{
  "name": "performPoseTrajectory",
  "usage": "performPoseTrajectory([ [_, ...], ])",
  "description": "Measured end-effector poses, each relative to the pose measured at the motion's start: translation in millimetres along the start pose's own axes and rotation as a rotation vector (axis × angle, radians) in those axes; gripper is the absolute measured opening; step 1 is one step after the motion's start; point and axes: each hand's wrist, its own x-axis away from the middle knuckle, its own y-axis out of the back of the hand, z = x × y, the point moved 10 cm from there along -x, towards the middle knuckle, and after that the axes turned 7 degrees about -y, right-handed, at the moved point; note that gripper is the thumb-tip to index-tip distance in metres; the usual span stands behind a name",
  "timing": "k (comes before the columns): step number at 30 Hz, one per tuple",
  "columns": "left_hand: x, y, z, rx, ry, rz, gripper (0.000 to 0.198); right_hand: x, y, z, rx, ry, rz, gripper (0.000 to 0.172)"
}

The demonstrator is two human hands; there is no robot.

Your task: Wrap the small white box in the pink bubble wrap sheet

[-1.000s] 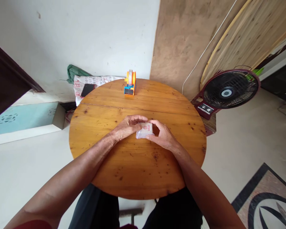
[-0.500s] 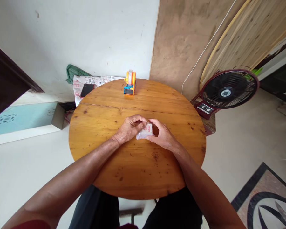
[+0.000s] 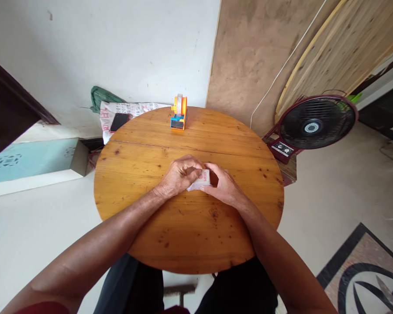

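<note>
Both hands are at a small whitish box with red print, over the middle of a round wooden table. Clear or pale plastic wrapping shows along its lower left side. My left hand is closed on its left part, thumb and fingers pinched at the upper corner. On the other side, my right hand grips the right end between thumb below and fingers above. The fingers hide part of the box, so its full shape and contents cannot be seen.
An orange and blue tape dispenser with a tape roll stands at the table's far edge. Beyond the left rim, a dark phone lies on a white printed sack. A dark red fan stands to the right, near a leaning round wooden board.
The left thumb and fingers have shifted slightly on the box. Its printed face now looks a little flatter; both hands stay in the same place.
</note>
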Motion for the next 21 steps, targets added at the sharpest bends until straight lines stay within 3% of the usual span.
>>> performPoseTrajectory([
  [11,3,-4.4,-3,-0.235,-0.138,0.147,0.020,2,1,1,0.027,-0.027,-0.002,0.064],
  [21,5,-7.7,-27,-0.399,-0.274,0.261,0.024,1,2,4,0.011,-0.008,0.017,0.065],
])
